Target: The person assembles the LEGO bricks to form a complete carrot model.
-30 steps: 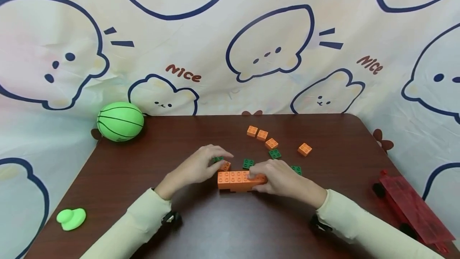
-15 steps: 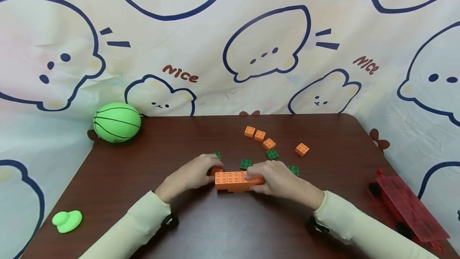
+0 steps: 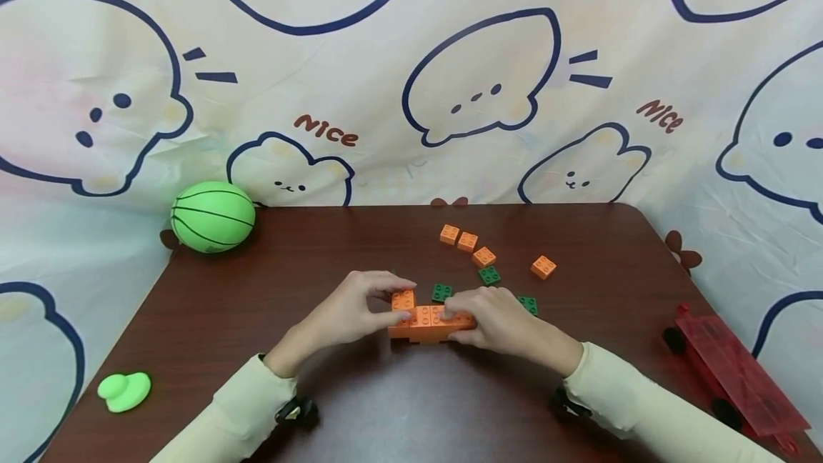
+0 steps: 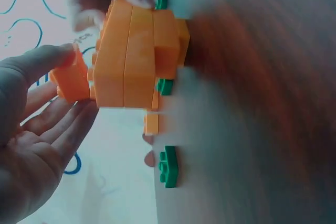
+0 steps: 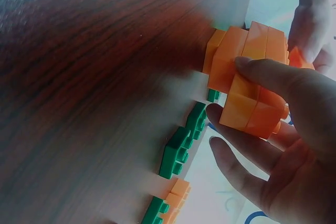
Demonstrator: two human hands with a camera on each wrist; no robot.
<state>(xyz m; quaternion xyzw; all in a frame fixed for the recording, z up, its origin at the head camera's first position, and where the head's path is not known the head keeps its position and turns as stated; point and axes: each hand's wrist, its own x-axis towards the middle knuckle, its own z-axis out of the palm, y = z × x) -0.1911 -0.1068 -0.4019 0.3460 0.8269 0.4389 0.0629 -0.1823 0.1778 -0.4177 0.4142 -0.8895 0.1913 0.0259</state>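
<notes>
The scene is backed by a pale cloth backdrop [image 3: 379,77], printed with dark-blue outlined figures and, twice, with the word "Nice". In front of it, a dark brown, wood-grained surface [image 3: 321,249] is shown. At its right edge, a translucent red wheeled object [image 3: 736,370] is placed at a slant, two black wheels being visible. At the far left corner, a green ball [image 3: 213,217] marked with black lines is situated near the backdrop.

At the centre, the person's right hand [image 3: 491,316] and left hand [image 3: 350,306] are held apart, the thumb being opposed to the fingers in each. The right end of a stepped orange block [image 3: 424,332], narrower toward its underside and studded on top, is gripped by the right hand. Near the left edge, a light-green rounded object [image 3: 125,391] is found.

A single orange brick [image 3: 403,299] is pinched between the thumb and fingers of the left hand over the block's left end; whether it is seated on the studs cannot be told. Beyond the block, four loose orange bricks [image 3: 484,257] and three thinner green bricks [image 3: 441,293] are scattered.
</notes>
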